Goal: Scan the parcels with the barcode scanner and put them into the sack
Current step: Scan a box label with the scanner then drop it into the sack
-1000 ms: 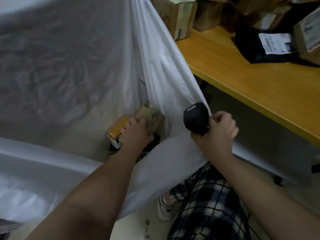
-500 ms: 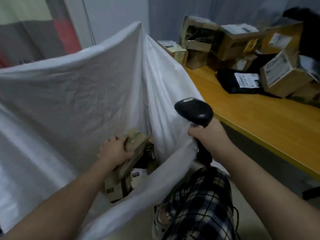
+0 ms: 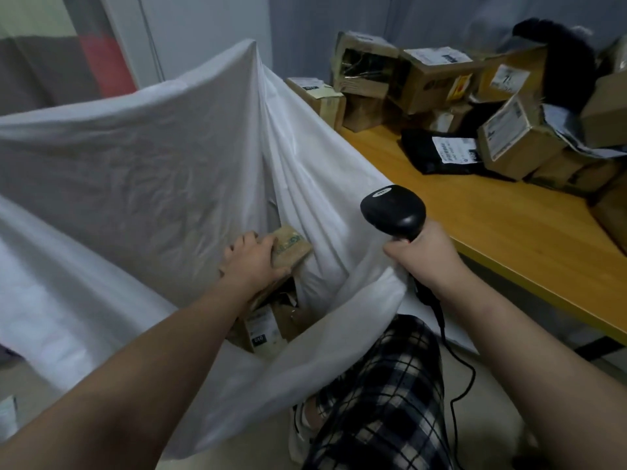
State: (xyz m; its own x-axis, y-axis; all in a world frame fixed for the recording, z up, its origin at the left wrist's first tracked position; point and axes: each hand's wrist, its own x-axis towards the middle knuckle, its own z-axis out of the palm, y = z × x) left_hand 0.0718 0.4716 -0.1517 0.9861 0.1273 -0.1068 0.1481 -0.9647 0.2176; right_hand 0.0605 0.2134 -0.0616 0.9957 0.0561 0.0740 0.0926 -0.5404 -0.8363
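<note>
A large white sack [image 3: 142, 171] stands open in front of me. My left hand [image 3: 252, 262] reaches inside it and grips a small brown cardboard parcel [image 3: 291, 247] at the sack's right inner wall. Below that hand lie other parcels [image 3: 268, 325], one with a white label. My right hand [image 3: 420, 257] holds the black barcode scanner [image 3: 393, 210] upright by its handle and also pinches the sack's near rim. The scanner's cable [image 3: 454, 364] hangs down past my checked shorts.
A yellow wooden table [image 3: 509, 228] stands to the right, its edge close to the sack. Several cardboard boxes [image 3: 431, 79] and a black mailer bag [image 3: 441, 152] with a white label are piled at its far end. My leg [image 3: 380, 401] is just below the sack.
My view has lifted from the sack's inside to the table and its pile. The left hand and parcel sit higher against the sack's right wall, and the scanner now stands upright.
</note>
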